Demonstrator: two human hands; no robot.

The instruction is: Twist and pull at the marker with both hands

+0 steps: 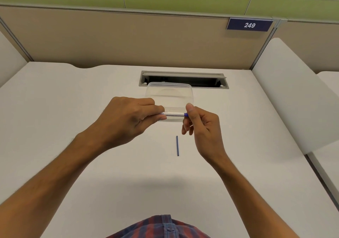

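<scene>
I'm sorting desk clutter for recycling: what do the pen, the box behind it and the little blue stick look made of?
The pen, held by the left hand and right hand, looks like glossy white plastic with a blue end. The box seems clear, slightly frosted plastic; the desk shows through it. The blue stick is thin, dark and matte, probably plastic, though too small to be sure.

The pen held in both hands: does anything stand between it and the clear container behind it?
Nothing visible does. The left hand grips the pen by its barrel and the right hand pinches its blue end, right in front of the clear container. The thin blue stick lies on the desk nearer the person, out of the way.
</scene>
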